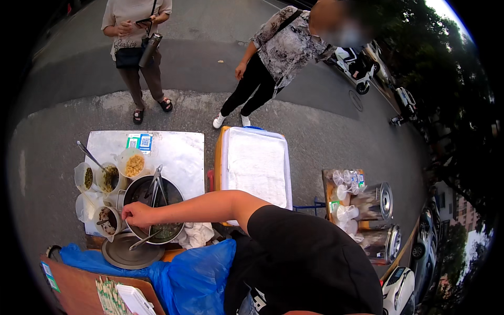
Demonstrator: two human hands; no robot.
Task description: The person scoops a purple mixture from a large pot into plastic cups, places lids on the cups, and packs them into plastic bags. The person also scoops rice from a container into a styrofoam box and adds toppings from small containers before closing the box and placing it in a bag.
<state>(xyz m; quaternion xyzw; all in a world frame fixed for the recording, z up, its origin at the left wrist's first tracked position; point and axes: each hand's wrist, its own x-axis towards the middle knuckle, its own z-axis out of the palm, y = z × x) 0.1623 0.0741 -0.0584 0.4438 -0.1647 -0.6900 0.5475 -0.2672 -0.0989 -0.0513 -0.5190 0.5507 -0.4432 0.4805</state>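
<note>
My right hand (138, 215) reaches over the left side of a deep metal pot (180, 188), fingers bent down near its rim; whether they grip anything is unclear. Metal tongs (157, 183) lean in the pot, and a utensil handle (144, 241) crosses its near rim. Left of the pot stand plastic tubs: one of yellowish chopped food (134, 165), one of green food (110, 179) with a ladle, and one with dark red sauce (107, 220). At the bottom edge, a sliver of skin, perhaps my left hand (136, 314), touches a white foam container (134, 298).
A round metal lid (132, 252) lies before the pot, beside blue plastic bags (201, 271). Wrapped chopsticks (107, 295) lie on a brown board. A cloth-covered box (256, 161) stands right of the metal tabletop (185, 147). Two people (138, 47) (275, 51) stand beyond.
</note>
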